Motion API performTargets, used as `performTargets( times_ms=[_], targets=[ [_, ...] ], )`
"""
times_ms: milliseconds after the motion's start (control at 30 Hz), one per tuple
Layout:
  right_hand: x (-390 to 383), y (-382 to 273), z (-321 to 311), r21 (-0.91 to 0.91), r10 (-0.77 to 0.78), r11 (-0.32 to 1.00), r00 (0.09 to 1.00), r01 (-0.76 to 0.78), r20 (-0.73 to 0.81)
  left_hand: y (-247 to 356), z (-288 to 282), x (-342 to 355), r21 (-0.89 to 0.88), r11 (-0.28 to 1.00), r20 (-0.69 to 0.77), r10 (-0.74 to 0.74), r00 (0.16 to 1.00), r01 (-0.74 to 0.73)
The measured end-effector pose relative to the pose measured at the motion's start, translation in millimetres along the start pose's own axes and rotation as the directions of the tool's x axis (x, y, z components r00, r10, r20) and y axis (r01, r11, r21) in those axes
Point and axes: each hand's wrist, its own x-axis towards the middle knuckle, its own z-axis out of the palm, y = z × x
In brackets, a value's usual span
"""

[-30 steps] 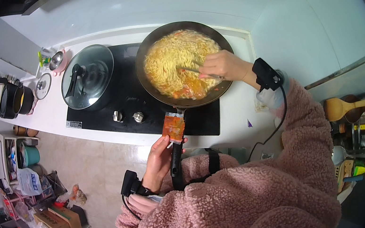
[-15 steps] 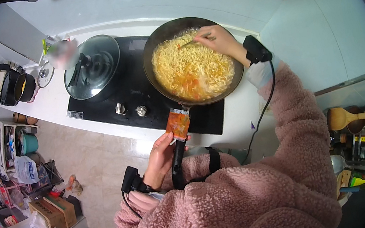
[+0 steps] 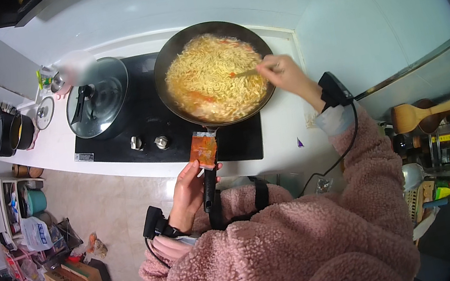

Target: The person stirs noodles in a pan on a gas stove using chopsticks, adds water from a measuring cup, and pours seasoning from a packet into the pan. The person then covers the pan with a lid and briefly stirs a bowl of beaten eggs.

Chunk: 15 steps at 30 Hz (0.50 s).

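Observation:
My left hand [image 3: 187, 189] pinches an orange-red sauce packet [image 3: 203, 150] with silvery ends. It is held over the black handle [image 3: 208, 189] of the wok; whether my fingers also grip that handle I cannot tell. My right hand [image 3: 283, 72] is closed around a thin utensil [image 3: 245, 73] at the wok's right rim. Red sauce clings to the utensil's tip, which reaches over the noodles; its exact kind is unclear. Yellow noodles [image 3: 208, 69] in broth fill the dark wok [image 3: 160, 56], with reddish patches at the lower left and upper right.
A glass-lidded pot [image 3: 108, 106] occupies the left side of the black cooktop [image 3: 144, 112], behind two knobs [image 3: 162, 143]. Black pans [image 3: 14, 129] stand at the counter's far left. Wooden spatulas [image 3: 409, 116] lie on the right. A cable hangs from my right wrist.
My right hand has moved with the utensil from the wok's far side toward its right rim. My left hand keeps the packet over the handle. The view has shifted slightly.

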Motion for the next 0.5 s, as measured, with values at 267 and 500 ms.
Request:
performTargets(
  times_ms=[267,500],
  targets=[
    [-17,-62,-51,-0.175,-0.178,0.959,0.954,0.224,0.242,2,3,-3,0.011,1.000,-0.029,-0.002,1.000,0.002],
    [-10,-34,-13,-0.241,-0.432,0.787,0.786,0.568,0.443,0,0,-1,0.046,0.999,-0.018,0.000,1.000,0.001]
  ],
)
